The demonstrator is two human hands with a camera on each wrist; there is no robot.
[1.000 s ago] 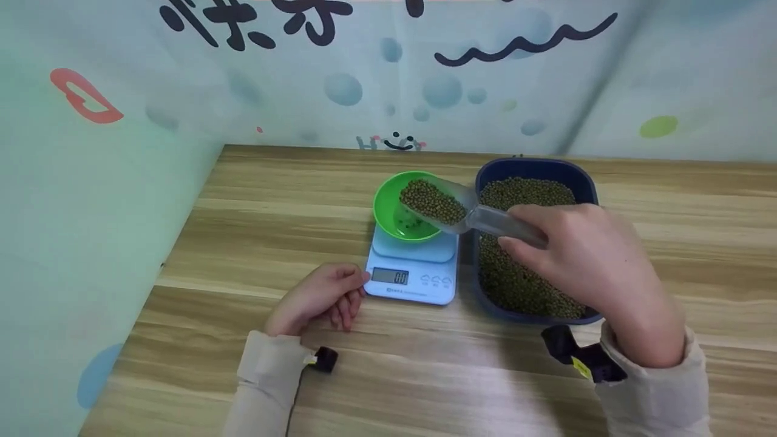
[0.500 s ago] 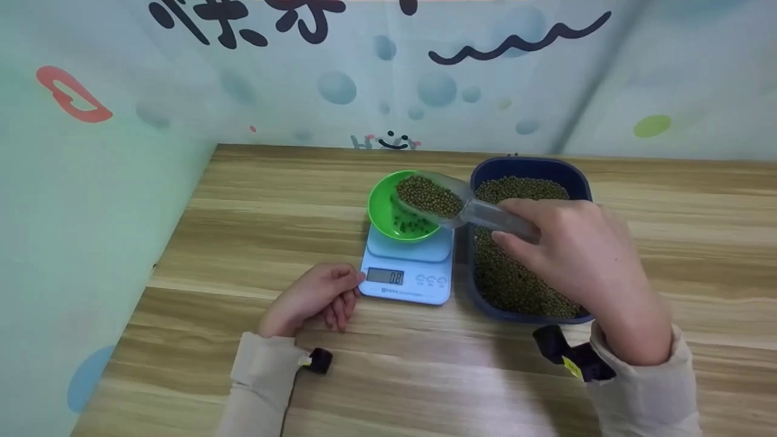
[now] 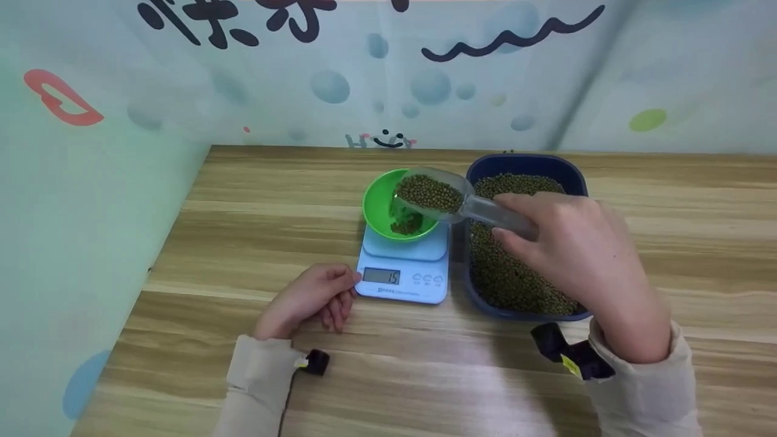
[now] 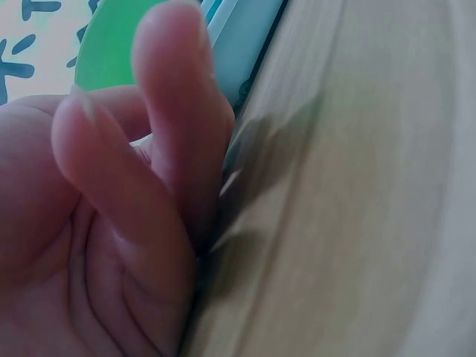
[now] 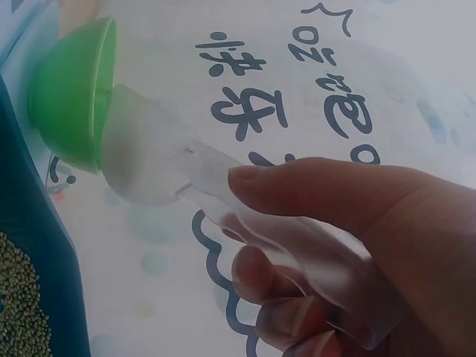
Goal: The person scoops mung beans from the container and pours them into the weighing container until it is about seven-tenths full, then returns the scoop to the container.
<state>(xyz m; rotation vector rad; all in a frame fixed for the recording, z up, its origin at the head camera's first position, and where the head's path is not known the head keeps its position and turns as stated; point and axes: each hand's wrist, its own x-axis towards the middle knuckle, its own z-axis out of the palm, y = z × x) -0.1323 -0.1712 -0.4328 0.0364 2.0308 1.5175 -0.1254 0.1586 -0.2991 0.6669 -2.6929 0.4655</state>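
My right hand [image 3: 576, 243] grips the handle of a clear plastic scoop [image 3: 495, 216], thumb on one side and fingers curled round the other. Small greenish-brown beans [image 3: 429, 194] fill the scoop, whose lip is tilted over a green bowl [image 3: 375, 209]. A small heap of beans [image 3: 408, 224] lies in the bowl, which sits on a light-blue kitchen scale [image 3: 402, 294]. Digits like 15 show on the scale's display [image 3: 381, 276]. My left hand [image 3: 312, 297] rests on the table, fingers loosely curled, its fingertips touching the scale's left edge; the left wrist view shows fingers [image 4: 126, 178] holding nothing.
Right of the scale stands a dark blue tub [image 3: 476, 297] of the same beans, partly under my right hand. The wooden table [image 3: 255, 224] meets a printed cloth backdrop [image 3: 291, 91] at the back and left. Each sleeve carries a small black camera [image 3: 317, 362].
Beans have slid from the scoop and heaped up in the bowl. The display has risen from 0.0 through about 0.8 to digits like 15. My left hand stays at the scale's edge.
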